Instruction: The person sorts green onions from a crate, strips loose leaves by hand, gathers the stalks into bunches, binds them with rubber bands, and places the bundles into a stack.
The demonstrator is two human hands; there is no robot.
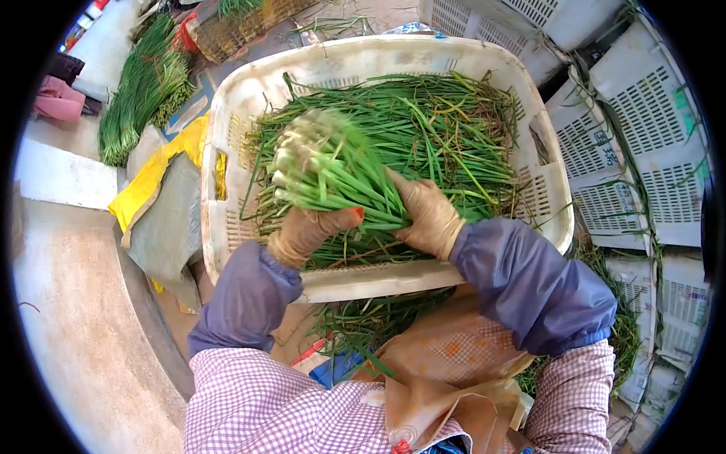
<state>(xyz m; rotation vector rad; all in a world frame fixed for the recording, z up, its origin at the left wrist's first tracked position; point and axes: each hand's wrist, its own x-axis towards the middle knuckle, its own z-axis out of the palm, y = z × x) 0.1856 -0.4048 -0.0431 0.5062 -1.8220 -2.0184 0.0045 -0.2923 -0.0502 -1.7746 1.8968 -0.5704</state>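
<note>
A bunch of garlic chives (333, 166), white root ends up and to the left, is held above a large white plastic crate (363, 286). The root ends are blurred by motion. My left hand (314, 231), in a worn glove with an orange patch at the thumb tip, grips the bunch from below; most of its fingers are hidden under the stalks. My right hand (429, 216), gloved too, is wrapped around the green leaf part. Loose green leaves (423, 121) fill the crate beneath, mixed with yellow and brown ones at the right.
More bunched chives (147, 91) lie at the upper left beside a yellow and grey sheet (170, 212). White slatted crates (643, 113) are stacked along the right side. A pale ledge (83, 303) runs down the left. Leaf scraps (378, 318) lie below the crate.
</note>
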